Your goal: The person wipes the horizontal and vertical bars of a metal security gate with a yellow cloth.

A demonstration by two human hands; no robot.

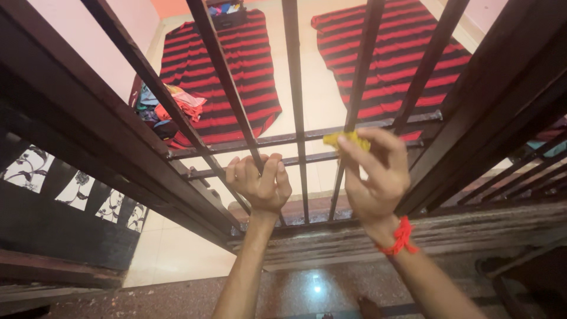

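The right hand pinches a small crumpled yellow cloth against a dark metal grille bar; the left hand grips a neighbouring bar.

Both yr arms reach up & fwd. Yr left hand is curled in a closed fist grip, knuckles up. Yr right hand is raised, fingertips pinched together, wrist bent back.

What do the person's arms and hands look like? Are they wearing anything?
Both arms are bare, with no sleeves showing. The right hand has a bright red thread band tied round its wrist, with loose knotted ends sticking out. The left hand wears nothing: no ring, glove or band shows.
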